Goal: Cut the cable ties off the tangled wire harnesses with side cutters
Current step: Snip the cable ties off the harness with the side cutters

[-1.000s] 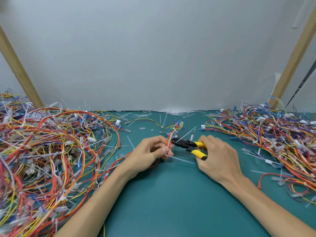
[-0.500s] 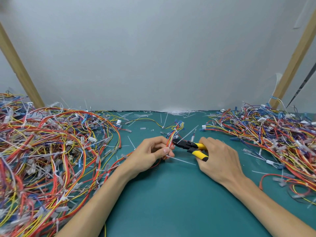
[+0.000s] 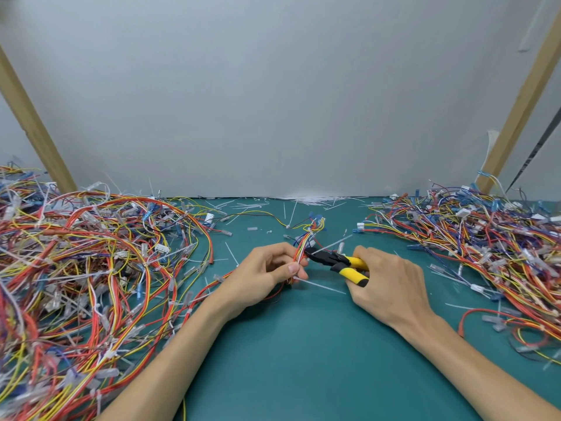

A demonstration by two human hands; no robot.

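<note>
My left hand pinches a small wire harness of red, yellow, white and blue wires at the middle of the green mat. Its far end fans out toward blue connectors. My right hand grips the yellow handles of the side cutters. Their black jaws point left and touch the harness just beside my left fingertips. A white cable tie sticks out from under my left thumb and lies on the mat. Whether the jaws are around a tie is hidden.
A large tangled heap of harnesses covers the left of the green mat. Another heap fills the right. Cut white tie scraps lie along the back edge by the grey wall. Wooden posts stand at both sides.
Both hands have shifted slightly, keeping the cutters' jaws against the harness. The grips are the same.
</note>
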